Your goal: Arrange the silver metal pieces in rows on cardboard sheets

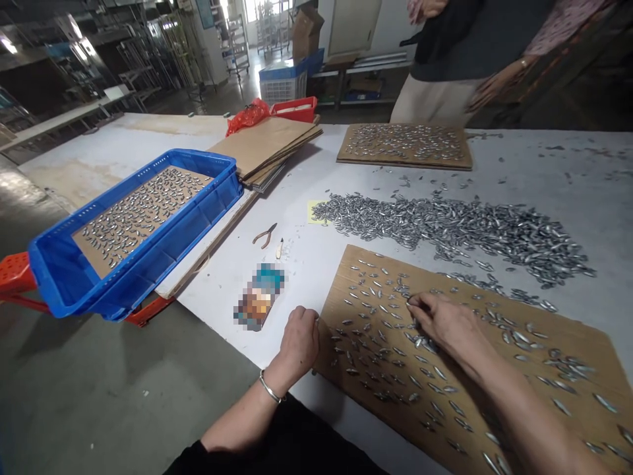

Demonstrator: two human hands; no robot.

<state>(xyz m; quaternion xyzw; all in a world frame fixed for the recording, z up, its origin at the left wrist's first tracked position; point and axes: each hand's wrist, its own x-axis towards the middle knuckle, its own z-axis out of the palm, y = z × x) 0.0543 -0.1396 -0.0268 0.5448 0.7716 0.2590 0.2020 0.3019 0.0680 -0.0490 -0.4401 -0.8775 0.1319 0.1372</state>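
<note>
Small silvery spindle-shaped pieces (372, 291) lie spread over a brown cardboard sheet (336, 300) in front of me. Over the sheet's middle, my right hand (445, 326) is closed, thumb and forefinger pinched at one such piece, mostly hidden by the fingertips. More pieces sit just under that hand. My left hand (299, 338), with a bracelet (271, 388) on its wrist, is curled closed at the sheet's left edge; what its fingers hold, if anything, is hidden. Beyond the sheet stretches a long heap (445, 227) of the same pieces.
Left of the sheet are pliers (266, 235), a small knife-like tool (279, 249) and a blurred-out flat object (260, 297). A blue crate (173, 260) holds a covered board. Stacked cardboard (270, 148) lies behind. Across the white table (297, 185), a person stands near another filled board (405, 144).
</note>
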